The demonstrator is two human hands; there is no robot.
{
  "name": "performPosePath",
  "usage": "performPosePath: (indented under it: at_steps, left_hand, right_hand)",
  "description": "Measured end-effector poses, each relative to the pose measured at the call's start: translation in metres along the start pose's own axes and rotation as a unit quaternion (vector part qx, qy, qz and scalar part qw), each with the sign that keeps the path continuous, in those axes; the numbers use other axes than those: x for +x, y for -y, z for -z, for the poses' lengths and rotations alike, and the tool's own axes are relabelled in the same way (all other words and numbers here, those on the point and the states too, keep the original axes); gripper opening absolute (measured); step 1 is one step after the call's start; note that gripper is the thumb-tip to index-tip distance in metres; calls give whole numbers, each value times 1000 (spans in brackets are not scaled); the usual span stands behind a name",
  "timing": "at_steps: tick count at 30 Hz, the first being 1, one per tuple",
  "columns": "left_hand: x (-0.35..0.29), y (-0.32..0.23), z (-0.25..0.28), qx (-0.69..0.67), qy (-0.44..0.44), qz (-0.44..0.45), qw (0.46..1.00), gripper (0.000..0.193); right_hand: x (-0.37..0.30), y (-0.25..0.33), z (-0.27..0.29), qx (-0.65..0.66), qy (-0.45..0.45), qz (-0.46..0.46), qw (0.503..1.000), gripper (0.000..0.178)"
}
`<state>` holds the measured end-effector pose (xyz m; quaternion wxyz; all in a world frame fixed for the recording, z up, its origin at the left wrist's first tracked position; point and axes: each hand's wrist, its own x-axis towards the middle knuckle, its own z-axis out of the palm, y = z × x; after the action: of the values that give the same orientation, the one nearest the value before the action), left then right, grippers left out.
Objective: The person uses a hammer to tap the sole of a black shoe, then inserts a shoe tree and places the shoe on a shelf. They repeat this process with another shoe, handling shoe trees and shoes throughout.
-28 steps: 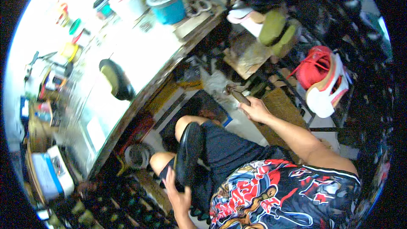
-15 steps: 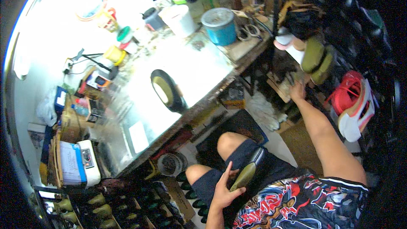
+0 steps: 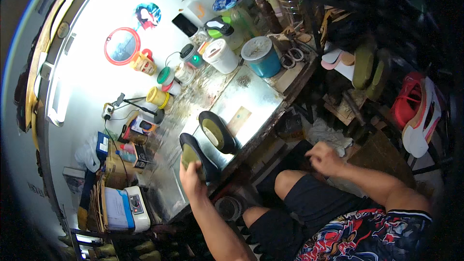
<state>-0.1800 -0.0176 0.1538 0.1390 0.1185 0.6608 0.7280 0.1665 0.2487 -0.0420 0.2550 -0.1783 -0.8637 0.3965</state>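
My left hand (image 3: pixel 192 181) is closed on the heel end of a dark shoe (image 3: pixel 209 166) on the workbench, with an olive-green shoe last filling its opening. Right beside it lies a matching dark shoe (image 3: pixel 227 141), also with an olive last inside. The two lie side by side at a slant near the bench's front edge. My right hand (image 3: pixel 327 159) hangs above the floor just beyond my knee, fingers loosely bent and apart, with nothing visible in it.
On the bench (image 3: pixel 263 97) stand a blue tub (image 3: pixel 263 60), a white tub (image 3: pixel 221 58), a yellow jar (image 3: pixel 158 97) and scissors (image 3: pixel 292 58). A hammer-like tool (image 3: pixel 353 106) rests on a low board at right, near red-and-white footwear (image 3: pixel 415 111). A white appliance (image 3: pixel 137 208) sits at left.
My left hand has carried the shoe from my lap up to the bench, beside the other one. My right hand has drawn back from the low board at right toward my knees.
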Motion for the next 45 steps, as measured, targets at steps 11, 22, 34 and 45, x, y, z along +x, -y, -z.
performPosePath:
  at_steps: [11,22,34,45]
  left_hand:
    - [28,66,-65,293,-114,-189,930,81]
    - [51,83,-53,288,-239,-162,913,78]
    - [-195,69,-38,-99,-115,15,988,57]
    - [-270,42,-75,51,-87,-276,956,53]
  right_hand:
    - [-57,61,-102,-15,186,236,954,19]
    - [-49,51,-112,-25,175,219,960,18]
    - [-50,41,-106,-4,224,177,958,19]
    - [-51,58,-86,-43,265,149,952,18]
